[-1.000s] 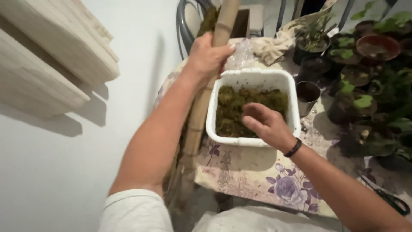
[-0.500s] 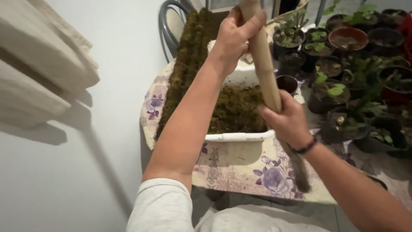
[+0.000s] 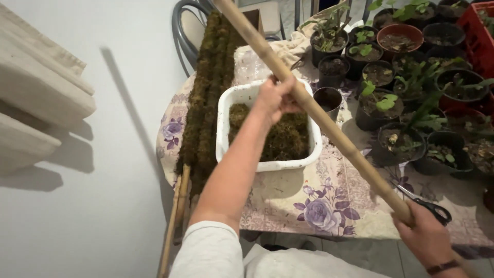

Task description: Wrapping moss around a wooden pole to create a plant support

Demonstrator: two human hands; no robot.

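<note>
The left hand is closed around a long bamboo pole, gripping it at about the middle of the part we can see. The right hand grasps the same pole lower down, near the bottom right corner, with the fingers wrapped around it. The pole runs diagonally between the two hands, from the top centre down to the right hand, and it is lifted above the table.

Directly under the left hand stands a white rectangular tub filled with brownish-green moss. To the left of this hand, two moss-covered poles lie along the table edge, their bare ends hanging over it. Just above the right hand, a pair of black-handled scissors lies on the flowered tablecloth. Beyond the pole, on its far side from the left hand, many dark plastic pots with small green plants stand together.
</note>
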